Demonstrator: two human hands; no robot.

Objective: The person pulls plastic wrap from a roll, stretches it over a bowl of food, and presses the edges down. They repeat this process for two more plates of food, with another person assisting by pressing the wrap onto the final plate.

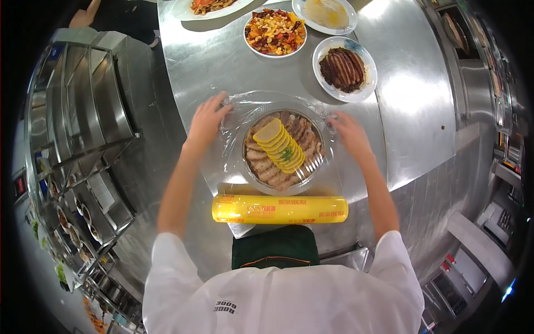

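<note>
Clear plastic film [233,119] lies stretched over a round dish of sliced meat [258,161] topped with overlapping yellow slices [278,146] and a green sprig. My left hand [207,118] pinches the film's far left corner, fingers closed. At the far right corner, my right hand [349,131] has its fingers closed on the film's edge. Between the dish and my body, a yellow roll of film [280,209] lies crosswise at the near edge of the steel table [222,61].
Beyond the film stand a bowl of nuts and peppers [275,32], a plate of dark sliced meat [344,69], a plate with pale food [325,14] and an oval plate [208,8]. Metal racks [83,94] are on the left. A person's arm [83,16] shows at top left.
</note>
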